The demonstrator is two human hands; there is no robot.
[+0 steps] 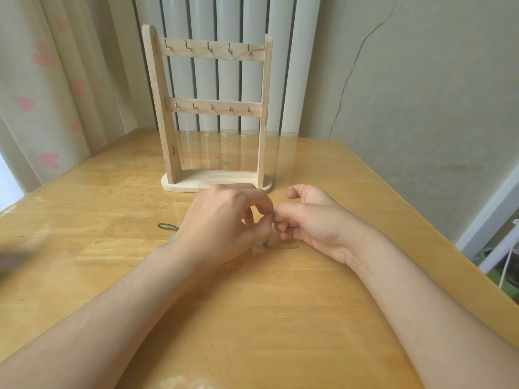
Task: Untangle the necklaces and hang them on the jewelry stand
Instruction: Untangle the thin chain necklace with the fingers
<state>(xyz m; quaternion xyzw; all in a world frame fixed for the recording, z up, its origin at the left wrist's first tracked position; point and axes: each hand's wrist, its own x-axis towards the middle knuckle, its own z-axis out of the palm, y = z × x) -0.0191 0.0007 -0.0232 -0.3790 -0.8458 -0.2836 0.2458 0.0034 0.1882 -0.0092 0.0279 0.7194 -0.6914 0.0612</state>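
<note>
A wooden jewelry stand (212, 110) with two rails of brass hooks stands upright at the back of the table, all hooks bare. Just in front of its base, my left hand (224, 220) and my right hand (311, 223) meet fingertip to fingertip, both pinched on a thin necklace that is barely visible between them. A small metal piece (266, 243) of the necklace hangs under my left fingers. A green cord loop (168, 227) pokes out on the table from beneath my left hand; the rest of the tangle is hidden under it.
The wooden table (252, 318) has a glossy cover and its right edge runs diagonally near my right forearm. A curtain with pink hearts (47, 108) hangs at the left, a white radiator (224, 80) behind the stand, a cracked wall at the right.
</note>
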